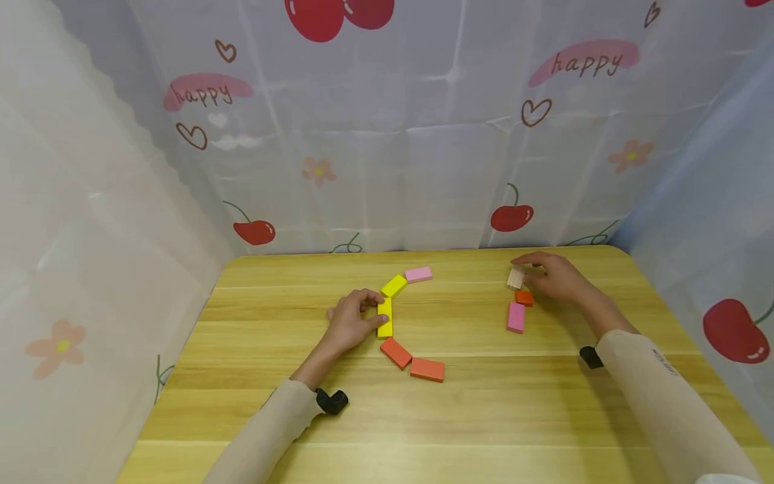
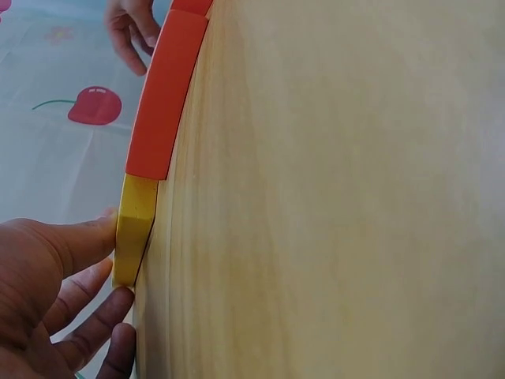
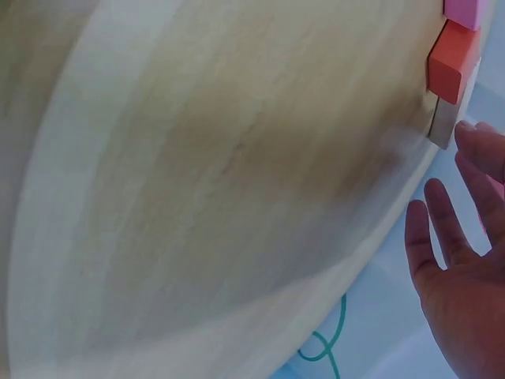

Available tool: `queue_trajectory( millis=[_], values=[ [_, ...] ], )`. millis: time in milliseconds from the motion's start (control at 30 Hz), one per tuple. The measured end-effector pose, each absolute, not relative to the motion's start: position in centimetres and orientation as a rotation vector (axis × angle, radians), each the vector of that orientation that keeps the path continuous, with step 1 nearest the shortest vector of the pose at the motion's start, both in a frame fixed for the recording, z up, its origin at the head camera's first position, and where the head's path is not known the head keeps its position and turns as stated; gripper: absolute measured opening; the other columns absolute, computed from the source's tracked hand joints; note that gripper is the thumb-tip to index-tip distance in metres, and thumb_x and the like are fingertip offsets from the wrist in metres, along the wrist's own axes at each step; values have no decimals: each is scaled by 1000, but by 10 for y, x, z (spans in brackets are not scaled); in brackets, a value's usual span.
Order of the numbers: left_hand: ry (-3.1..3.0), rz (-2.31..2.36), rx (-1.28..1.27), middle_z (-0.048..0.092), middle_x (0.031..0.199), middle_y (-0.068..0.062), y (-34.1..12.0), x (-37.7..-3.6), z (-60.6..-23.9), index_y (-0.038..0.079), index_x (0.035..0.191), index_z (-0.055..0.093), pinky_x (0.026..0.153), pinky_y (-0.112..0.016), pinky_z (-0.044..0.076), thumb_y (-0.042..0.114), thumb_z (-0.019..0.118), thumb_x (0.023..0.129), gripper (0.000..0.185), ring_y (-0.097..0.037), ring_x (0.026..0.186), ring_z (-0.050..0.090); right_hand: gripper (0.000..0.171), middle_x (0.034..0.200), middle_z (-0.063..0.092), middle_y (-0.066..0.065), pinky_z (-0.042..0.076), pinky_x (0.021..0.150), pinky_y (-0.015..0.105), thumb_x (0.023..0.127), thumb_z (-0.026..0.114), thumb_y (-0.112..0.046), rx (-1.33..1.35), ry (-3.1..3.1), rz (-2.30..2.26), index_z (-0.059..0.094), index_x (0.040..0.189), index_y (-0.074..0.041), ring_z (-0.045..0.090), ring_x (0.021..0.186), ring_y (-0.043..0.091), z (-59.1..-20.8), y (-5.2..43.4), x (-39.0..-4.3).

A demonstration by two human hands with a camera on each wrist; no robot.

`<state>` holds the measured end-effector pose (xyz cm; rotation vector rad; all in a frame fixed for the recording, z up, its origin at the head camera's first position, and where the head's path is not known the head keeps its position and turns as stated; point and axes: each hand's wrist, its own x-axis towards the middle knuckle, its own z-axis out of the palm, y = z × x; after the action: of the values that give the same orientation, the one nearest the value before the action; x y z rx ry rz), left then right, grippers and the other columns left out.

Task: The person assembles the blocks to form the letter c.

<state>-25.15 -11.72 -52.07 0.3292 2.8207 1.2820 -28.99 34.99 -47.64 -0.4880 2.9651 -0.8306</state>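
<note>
My left hand [image 1: 351, 321] pinches a yellow block [image 1: 385, 318] lying flat on the table, with its thumb and a finger at the block's edges. A second yellow block [image 1: 394, 286] and a pink block [image 1: 418, 274] curve away behind it. Two red blocks, the nearer one [image 1: 427, 370] and a slanted one [image 1: 396, 353], follow in front. My right hand [image 1: 555, 275] is beside a pale wooden block [image 1: 516, 277], fingers loosely spread; whether a fingertip touches it is unclear. An orange-red block [image 1: 524, 298] and another pink block [image 1: 516, 317] lie in front of that one.
The blocks lie on a wood-grain table [image 1: 484, 417]. Its back edge meets a printed curtain [image 1: 399, 168] with cherries and hearts, and curtains hang on both sides too. A black strap piece [image 1: 332, 402] sits at the left wrist, another [image 1: 591, 357] at the right.
</note>
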Motion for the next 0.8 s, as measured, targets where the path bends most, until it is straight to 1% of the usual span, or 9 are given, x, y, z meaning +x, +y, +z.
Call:
queue_trajectory(
  millis=[100, 267, 367, 567, 800],
  values=[
    [2818, 1291, 319, 72, 123, -1, -117, -251, -521, 23, 120, 75, 96, -53, 23, 28, 85, 94, 28, -28, 114, 62, 38, 147, 65, 28, 44, 114, 72, 101, 62, 2, -548, 2949, -848, 70, 138, -1, 56, 138, 54, -477, 348, -292],
    [2818, 1292, 307, 72, 123, -1, -117, -251, -520, 23, 120, 74, 96, -52, 23, 27, 85, 94, 28, -28, 114, 62, 33, 140, 70, 27, 46, 113, 69, 101, 63, 2, -594, 2959, -796, 74, 132, -1, 62, 133, 51, -480, 347, -294],
    [2818, 1288, 306, 72, 123, -1, -117, -250, -519, 23, 120, 74, 96, -52, 23, 27, 85, 95, 28, -28, 114, 62, 32, 138, 71, 27, 49, 110, 68, 103, 65, -3, -533, 2969, -753, 74, 134, -2, 64, 130, 50, -482, 350, -294],
    [2810, 1283, 314, 71, 124, -1, -117, -251, -518, 23, 120, 74, 97, -53, 23, 29, 86, 94, 29, -29, 114, 63, 37, 140, 67, 31, 49, 109, 69, 105, 69, -15, -354, 2925, -753, 71, 140, -4, 63, 128, 50, -481, 353, -291],
    [2818, 1276, 324, 72, 122, -1, -117, -252, -520, 23, 120, 74, 95, -52, 23, 29, 86, 94, 29, -28, 113, 63, 36, 142, 67, 30, 50, 110, 67, 106, 67, -16, -296, 2900, -774, 71, 140, -5, 63, 127, 48, -481, 352, -293]
  ],
)
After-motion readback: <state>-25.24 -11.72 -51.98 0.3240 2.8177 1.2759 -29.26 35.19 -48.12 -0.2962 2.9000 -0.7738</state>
